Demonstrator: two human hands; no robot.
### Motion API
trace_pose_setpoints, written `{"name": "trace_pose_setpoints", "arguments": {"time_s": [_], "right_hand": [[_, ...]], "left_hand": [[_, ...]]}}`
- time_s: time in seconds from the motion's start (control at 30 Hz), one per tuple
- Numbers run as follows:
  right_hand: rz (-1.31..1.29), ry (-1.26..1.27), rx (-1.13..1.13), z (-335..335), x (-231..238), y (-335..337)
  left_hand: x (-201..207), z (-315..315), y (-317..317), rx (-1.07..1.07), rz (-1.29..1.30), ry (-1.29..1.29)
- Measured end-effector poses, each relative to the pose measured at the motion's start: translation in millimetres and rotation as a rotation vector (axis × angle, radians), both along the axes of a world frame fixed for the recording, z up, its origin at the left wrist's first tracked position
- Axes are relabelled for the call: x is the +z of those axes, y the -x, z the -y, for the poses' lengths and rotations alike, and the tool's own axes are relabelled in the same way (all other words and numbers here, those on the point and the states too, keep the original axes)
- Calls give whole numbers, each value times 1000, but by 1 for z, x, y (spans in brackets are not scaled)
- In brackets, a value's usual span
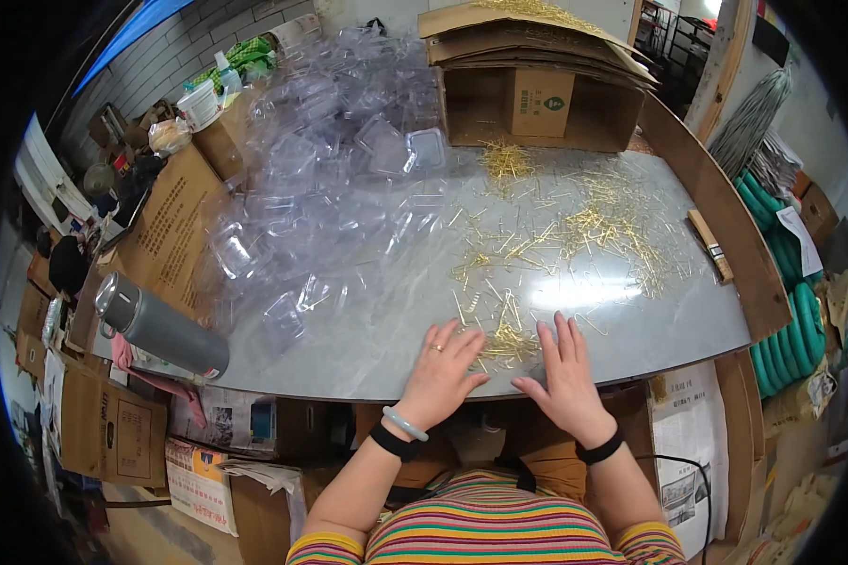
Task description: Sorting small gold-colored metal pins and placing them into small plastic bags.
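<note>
At the near edge of the grey table, a small pile of gold-coloured metal hooks (pixel 509 345) lies between my hands. My left hand (pixel 445 365) is flat beside its left side, fingers stretched out, a ring on one finger. On the pile's right, my right hand (pixel 565 374) also has its fingers extended and its thumb apart. Neither hand holds anything. More gold hooks (pixel 605 226) are scattered over the right half of the table, with a denser clump (pixel 505 162) toward the back.
Clear plastic packaging shells (pixel 320 169) heap over the table's left half. A grey bottle (pixel 165 330) stands at the left edge. Cardboard boxes (pixel 476 104) rise at the back. A cardboard wall (pixel 725 202) lines the right side, with a wooden-handled brush (pixel 709 243) beside it.
</note>
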State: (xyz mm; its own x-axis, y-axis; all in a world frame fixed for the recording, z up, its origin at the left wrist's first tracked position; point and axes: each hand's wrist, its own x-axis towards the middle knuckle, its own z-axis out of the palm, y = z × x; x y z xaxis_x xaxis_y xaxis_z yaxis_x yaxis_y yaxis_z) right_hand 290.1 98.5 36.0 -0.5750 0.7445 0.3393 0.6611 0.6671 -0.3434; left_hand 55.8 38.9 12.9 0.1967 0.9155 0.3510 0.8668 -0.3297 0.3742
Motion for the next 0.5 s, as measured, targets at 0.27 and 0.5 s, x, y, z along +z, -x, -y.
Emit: {"name": "trace_pose_setpoints", "arguments": {"time_s": [0.27, 0.5], "right_hand": [[-67, 8, 216, -29, -19, 35], [-140, -86, 133, -17, -7, 35]], "left_hand": [[2, 3, -7, 152, 185, 15], [-8, -1, -1, 220, 38, 53]]}}
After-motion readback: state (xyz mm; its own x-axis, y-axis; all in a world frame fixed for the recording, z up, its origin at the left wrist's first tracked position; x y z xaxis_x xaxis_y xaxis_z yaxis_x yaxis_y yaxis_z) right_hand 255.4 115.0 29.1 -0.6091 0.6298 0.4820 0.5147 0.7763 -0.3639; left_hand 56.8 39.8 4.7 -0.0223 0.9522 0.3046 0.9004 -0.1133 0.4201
